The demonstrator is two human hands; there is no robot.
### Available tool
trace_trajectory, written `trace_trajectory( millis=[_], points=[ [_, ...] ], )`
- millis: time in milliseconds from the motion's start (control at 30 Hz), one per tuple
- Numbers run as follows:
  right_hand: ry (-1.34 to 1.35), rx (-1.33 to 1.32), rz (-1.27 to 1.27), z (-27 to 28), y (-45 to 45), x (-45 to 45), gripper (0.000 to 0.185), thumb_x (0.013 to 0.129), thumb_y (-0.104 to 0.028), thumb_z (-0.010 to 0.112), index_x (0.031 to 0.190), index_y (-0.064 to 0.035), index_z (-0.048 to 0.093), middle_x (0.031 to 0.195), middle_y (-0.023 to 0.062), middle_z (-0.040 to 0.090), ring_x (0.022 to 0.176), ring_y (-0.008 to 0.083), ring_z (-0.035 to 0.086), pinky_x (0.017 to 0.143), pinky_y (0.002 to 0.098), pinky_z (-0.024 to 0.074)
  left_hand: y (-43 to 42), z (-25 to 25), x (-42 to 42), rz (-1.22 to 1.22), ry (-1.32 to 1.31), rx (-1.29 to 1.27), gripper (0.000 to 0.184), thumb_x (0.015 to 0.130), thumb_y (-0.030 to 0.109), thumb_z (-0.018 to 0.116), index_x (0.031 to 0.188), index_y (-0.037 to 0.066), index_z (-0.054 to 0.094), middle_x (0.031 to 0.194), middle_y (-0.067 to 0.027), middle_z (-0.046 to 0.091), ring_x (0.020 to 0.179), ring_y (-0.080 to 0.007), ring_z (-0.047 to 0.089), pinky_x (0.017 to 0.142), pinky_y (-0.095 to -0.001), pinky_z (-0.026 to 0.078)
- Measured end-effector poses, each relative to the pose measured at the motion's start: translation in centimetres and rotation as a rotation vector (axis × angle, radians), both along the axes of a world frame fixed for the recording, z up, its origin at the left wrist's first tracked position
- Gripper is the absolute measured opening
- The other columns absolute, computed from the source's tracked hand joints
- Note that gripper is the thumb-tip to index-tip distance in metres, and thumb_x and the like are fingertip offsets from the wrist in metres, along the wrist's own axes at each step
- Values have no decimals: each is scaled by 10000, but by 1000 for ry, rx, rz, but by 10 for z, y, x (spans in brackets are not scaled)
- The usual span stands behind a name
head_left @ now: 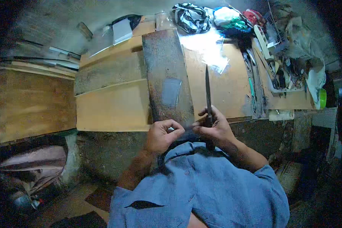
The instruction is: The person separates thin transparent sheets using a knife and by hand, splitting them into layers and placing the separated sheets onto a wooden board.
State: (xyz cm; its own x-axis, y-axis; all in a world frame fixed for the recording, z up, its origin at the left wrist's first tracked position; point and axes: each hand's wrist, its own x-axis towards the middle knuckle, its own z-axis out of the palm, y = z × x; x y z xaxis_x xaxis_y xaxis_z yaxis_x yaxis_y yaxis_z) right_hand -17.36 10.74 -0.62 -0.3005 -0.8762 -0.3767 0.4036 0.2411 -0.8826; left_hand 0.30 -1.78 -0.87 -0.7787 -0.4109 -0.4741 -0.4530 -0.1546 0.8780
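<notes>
Near the front edge of the bench, my left hand (pixel 164 136) is closed in a pinch, its thumb and index fingertip close together on something small that I cannot make out. To its right, my right hand (pixel 216 128) is wrapped round the dark handle of a long, thin, pointed tool (pixel 208 89), which looks like a file and points up and away. The fingertips of both hands are close to each other. Beyond them a dark, worn board (pixel 163 57) lies lengthwise, with a small clear plastic packet (pixel 171 92) on it.
Light brown sheets (pixel 110 110) lie left of the dark board. A white basket (pixel 288 90) of tools stands at the right, by a power strip (pixel 263 42). Plastic bags (pixel 192 18) are at the back. Wooden strips (pixel 38 68) lie at the far left.
</notes>
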Motion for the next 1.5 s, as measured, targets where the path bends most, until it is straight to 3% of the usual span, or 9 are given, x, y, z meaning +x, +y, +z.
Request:
trace_trajectory(
  millis=[67,233,300,633,1033,1233,1300,1367,1500],
  points=[
    [-20,-8,3,0,2,1,414,722,-10,735,1024,-60,457,808,25,567,787,101,590,671,230,471,8,-10,-3,217,99,42,101,821,102,655,836,3,646,757,-9,638,713,-64,559,643,-232,464],
    [137,15,96,-11,8,-2,392,763,35,679,1039,-74,422,821,67,629,760,105,599,628,229,463,23,-12,-5,194,86,56,113,834,107,644,828,-5,653,748,-11,648,689,-60,554,626,-225,455],
    [136,39,72,-7,9,-2,393,738,-53,739,1021,-79,468,746,-6,483,680,70,487,595,218,414,25,-16,-7,184,75,18,118,838,109,641,818,-7,654,741,-12,651,679,-58,553,617,-222,452],
    [104,34,38,-12,5,2,363,756,-35,713,1018,-87,467,749,-5,471,707,82,492,604,234,420,29,-22,-5,276,97,117,146,864,130,623,773,17,639,699,12,618,624,-43,509,558,-209,414],
    [294,-36,99,-7,14,-14,286,849,-47,604,1098,-38,463,850,46,588,747,60,521,628,207,411,24,-18,-5,378,125,162,274,894,255,595,738,31,607,622,4,565,535,-62,483,489,-216,391],
    [616,224,547,45,35,-40,280,850,-142,596,1083,-15,506,795,117,582,726,165,532,694,299,437,8,-23,3,517,155,118,307,891,286,595,744,16,596,598,-23,561,506,-86,505,474,-228,416],
    [582,188,541,39,43,-40,308,833,-188,613,1076,-27,517,781,177,587,700,253,573,678,330,450,4,-22,5,518,166,70,314,888,294,599,747,13,595,601,-28,565,508,-85,510,476,-228,423],
    [817,195,694,39,46,-39,331,827,-226,616,1076,-29,523,827,207,608,738,350,599,673,375,461,1,-21,7,550,151,77,324,882,303,605,748,8,593,604,-34,570,511,-89,518,482,-229,432],
    [698,320,740,54,38,-36,333,823,-237,618,1072,-34,533,840,223,612,787,396,598,668,426,460,0,-21,8,585,197,100,321,881,300,606,749,8,593,612,-36,572,518,-89,523,489,-229,438]
  ],
)
